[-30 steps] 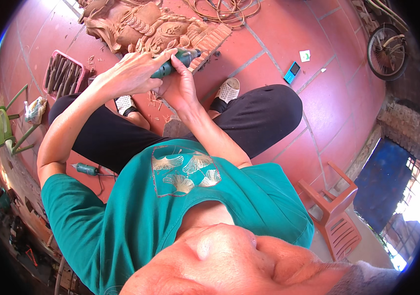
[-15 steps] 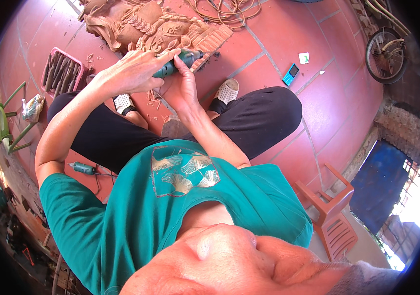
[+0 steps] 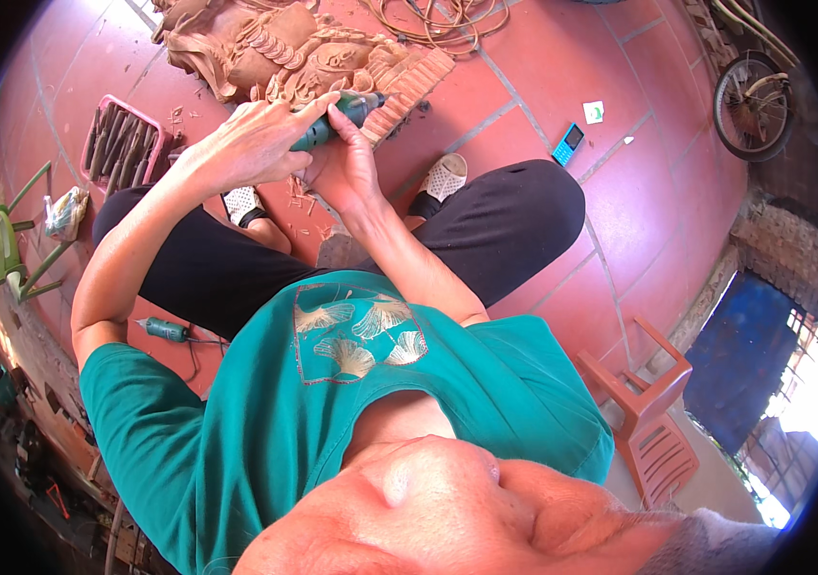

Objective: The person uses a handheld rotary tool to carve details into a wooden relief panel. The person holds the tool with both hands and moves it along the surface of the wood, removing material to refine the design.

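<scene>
Both my hands are closed round a teal handheld rotary tool point(image 3: 359, 107) with a dark nose. My left hand point(image 3: 254, 144) lies over its back end, fingers stretched along the body. From below, my right hand point(image 3: 345, 177) supports it, the thumb pressed against its side. The nose points at the ridged edge of a brown carved wooden piece point(image 3: 304, 59), which lies on the floor just beyond my hands. Its surface is densely carved in relief. The cutting bit is too small to make out, so I cannot tell whether it touches the wood.
A pink basket point(image 3: 156, 123) of chisel-like tools stands left. A similar teal tool point(image 3: 168, 330) lies by my left thigh. Wood shavings point(image 3: 302, 199) litter the floor between my feet. Right are a blue phone point(image 3: 568, 144) and brown plastic chair point(image 3: 644, 412); a coiled hose point(image 3: 447, 38) lies beyond.
My hands and the rotary tool have shifted slightly left, along the edge of the carving. Both hands keep their hold on the tool.
</scene>
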